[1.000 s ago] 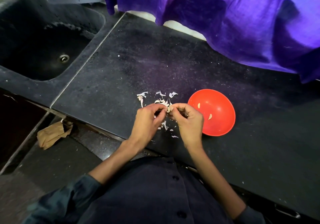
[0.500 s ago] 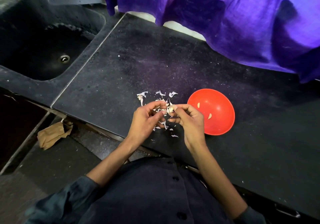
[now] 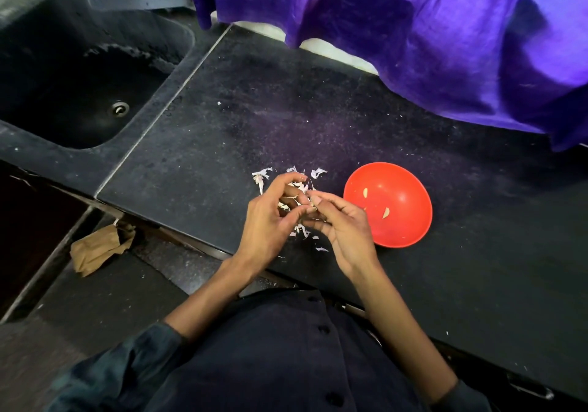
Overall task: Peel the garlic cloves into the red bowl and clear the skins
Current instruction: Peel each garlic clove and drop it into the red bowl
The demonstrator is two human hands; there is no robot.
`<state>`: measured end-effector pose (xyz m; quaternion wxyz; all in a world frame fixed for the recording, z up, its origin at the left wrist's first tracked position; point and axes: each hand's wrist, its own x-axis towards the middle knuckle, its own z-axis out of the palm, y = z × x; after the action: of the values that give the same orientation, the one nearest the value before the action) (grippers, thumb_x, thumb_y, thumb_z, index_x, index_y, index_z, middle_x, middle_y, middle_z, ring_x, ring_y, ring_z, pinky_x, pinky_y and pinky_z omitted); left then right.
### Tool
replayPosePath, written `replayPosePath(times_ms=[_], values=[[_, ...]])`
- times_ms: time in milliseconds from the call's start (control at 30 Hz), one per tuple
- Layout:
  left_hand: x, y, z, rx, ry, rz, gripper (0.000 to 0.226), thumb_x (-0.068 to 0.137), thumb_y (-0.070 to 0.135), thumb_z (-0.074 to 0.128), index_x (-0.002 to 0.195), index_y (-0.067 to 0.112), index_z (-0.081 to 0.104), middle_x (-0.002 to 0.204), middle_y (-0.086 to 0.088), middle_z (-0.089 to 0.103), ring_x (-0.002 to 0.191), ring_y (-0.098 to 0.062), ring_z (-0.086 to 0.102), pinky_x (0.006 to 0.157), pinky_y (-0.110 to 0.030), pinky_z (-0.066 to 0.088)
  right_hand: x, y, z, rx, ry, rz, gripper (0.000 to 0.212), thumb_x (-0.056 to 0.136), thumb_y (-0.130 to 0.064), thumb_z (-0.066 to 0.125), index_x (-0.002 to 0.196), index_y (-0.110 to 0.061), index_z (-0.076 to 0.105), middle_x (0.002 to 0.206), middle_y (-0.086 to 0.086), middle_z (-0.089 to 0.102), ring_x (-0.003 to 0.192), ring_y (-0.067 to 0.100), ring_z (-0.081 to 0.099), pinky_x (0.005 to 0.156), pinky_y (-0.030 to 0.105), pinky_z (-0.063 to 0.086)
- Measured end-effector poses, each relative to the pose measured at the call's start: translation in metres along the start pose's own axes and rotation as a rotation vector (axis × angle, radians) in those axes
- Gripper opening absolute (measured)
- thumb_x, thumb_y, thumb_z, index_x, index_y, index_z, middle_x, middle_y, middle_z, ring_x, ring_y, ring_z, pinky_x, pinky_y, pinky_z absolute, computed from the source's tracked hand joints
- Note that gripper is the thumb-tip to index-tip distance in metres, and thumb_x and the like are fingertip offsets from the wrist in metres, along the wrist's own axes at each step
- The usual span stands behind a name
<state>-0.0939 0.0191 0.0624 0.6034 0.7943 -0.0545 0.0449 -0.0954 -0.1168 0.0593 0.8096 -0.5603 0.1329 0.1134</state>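
A red bowl (image 3: pixel 404 220) sits on the dark counter (image 3: pixel 286 118) with two peeled garlic cloves (image 3: pixel 385 212) inside. Just left of it my left hand (image 3: pixel 270 224) and my right hand (image 3: pixel 345 230) meet fingertip to fingertip over a scatter of white garlic skins (image 3: pixel 262 176). Between them they pinch a small garlic clove (image 3: pixel 313 201), mostly hidden by the fingers. My left hand's fingers are curled, with bits of skin showing inside them. More skin flakes (image 3: pixel 319 248) lie under and below the hands.
A dark sink (image 3: pixel 79 87) lies to the far left. Purple cloth (image 3: pixel 429 29) hangs over the back of the counter. A crumpled brown paper bag (image 3: pixel 98 247) lies on the floor beyond the counter's front edge.
Both hands have turned and drawn slightly apart, the fingers opening out around the clove. The bowl and the skins on the counter have stayed put.
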Motion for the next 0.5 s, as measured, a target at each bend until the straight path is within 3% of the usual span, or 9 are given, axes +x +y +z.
replayPosePath(times_ms=[133, 333, 500], values=[[0.0023, 0.0000, -0.0013, -0.116, 0.018, -0.049, 0.042, 0.083, 0.008, 0.075, 0.114, 0.026, 0.053, 0.085, 0.001, 0.067, 0.083, -0.009, 0.067, 0.073, -0.019, 0.052, 0.0018, -0.0001, -0.0030, 0.089, -0.065, 0.083, 0.019, 0.085, -0.013, 0.062, 0.098, -0.003, 0.070, 0.090, 0.013, 0.071, 0.077, 0.021, 0.065, 0.070, 0.030, 0.057], [0.0078, -0.0016, -0.0028, -0.285, -0.018, -0.135, 0.047, 0.081, 0.004, 0.074, 0.116, 0.023, 0.049, 0.084, 0.001, 0.068, 0.075, -0.018, 0.066, 0.063, -0.025, 0.054, 0.0031, -0.0015, -0.0058, 0.164, -0.114, 0.176, 0.019, 0.081, -0.012, 0.062, 0.094, -0.002, 0.071, 0.079, 0.008, 0.067, 0.070, 0.013, 0.064, 0.067, 0.027, 0.057], [0.0103, -0.0032, -0.0015, -0.388, -0.025, -0.188, 0.041, 0.082, -0.004, 0.069, 0.099, 0.020, 0.041, 0.078, 0.002, 0.066, 0.065, -0.016, 0.062, 0.055, -0.025, 0.053, 0.0046, -0.0029, -0.0047, 0.177, -0.109, 0.212, 0.020, 0.080, -0.010, 0.061, 0.095, 0.000, 0.070, 0.075, 0.007, 0.067, 0.066, 0.013, 0.063, 0.063, 0.026, 0.057]])
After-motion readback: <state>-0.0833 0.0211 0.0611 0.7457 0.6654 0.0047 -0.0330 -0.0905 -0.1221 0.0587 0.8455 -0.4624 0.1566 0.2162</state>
